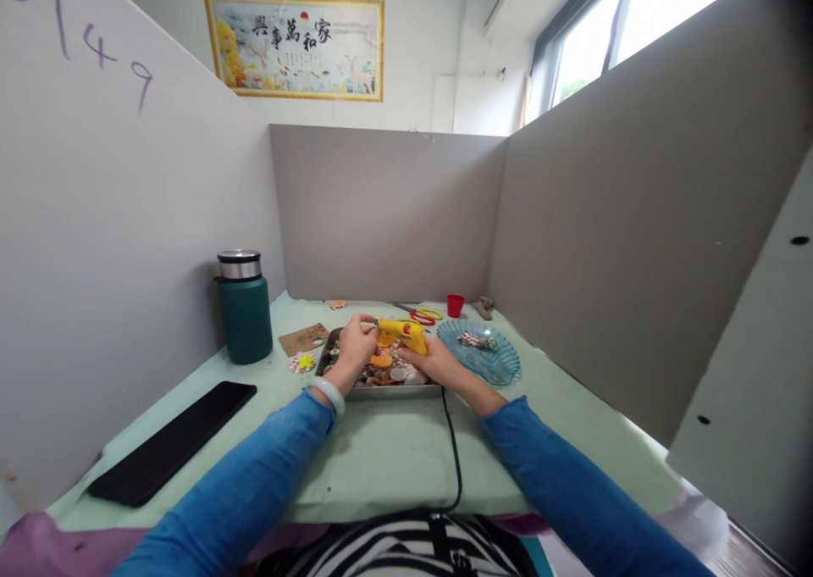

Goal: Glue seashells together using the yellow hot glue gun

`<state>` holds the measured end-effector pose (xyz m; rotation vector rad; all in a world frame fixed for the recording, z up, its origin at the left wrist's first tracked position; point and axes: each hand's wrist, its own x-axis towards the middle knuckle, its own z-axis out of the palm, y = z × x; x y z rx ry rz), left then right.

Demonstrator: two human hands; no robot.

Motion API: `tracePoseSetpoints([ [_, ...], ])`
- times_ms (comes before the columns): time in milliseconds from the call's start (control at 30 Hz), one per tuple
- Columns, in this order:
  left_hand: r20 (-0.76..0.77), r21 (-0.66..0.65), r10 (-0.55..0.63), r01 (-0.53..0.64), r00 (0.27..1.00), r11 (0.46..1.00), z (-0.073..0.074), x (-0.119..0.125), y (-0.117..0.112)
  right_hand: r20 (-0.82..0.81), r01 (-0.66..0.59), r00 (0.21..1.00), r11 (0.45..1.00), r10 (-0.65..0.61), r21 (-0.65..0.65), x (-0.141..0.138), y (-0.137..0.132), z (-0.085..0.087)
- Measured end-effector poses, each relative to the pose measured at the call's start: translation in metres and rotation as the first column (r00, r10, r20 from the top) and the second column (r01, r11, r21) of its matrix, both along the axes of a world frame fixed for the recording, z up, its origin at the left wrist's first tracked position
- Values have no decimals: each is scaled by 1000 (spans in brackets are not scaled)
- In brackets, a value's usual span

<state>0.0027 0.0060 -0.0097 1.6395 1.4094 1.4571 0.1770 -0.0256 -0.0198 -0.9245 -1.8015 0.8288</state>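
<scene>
A yellow hot glue gun (405, 331) is gripped in my right hand (432, 358), its nozzle pointing left. Close to that nozzle is my left hand (356, 344), its fingers pinched together; what they hold, if anything, is too small to make out. Both hands are above a metal tray (394, 393) filled with shells and small pieces. Among them lies an orange disc (381, 361). From the glue gun's side a black cord (454, 450) runs over the table's front edge.
Left of the tray are a brown card (303, 340), a flower-shaped piece (302, 362), a green bottle (245, 319) and a black phone (174, 441). To the right stands a blue glass plate (508, 361) holding small pieces. Scissors (424, 315) and a red cup (456, 306) lie behind.
</scene>
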Motion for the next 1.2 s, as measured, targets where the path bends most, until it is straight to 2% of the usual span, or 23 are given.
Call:
tracePoseSetpoints([
  [867,3,5,-5,5,1000,1000,-1,0,0,-6,-16,1000,1000,16,11,0,2,-2],
  [1200,-17,-6,-9,9,1000,1000,4,1,-5,-13,-21,1000,999,21,25,1,5,-4],
])
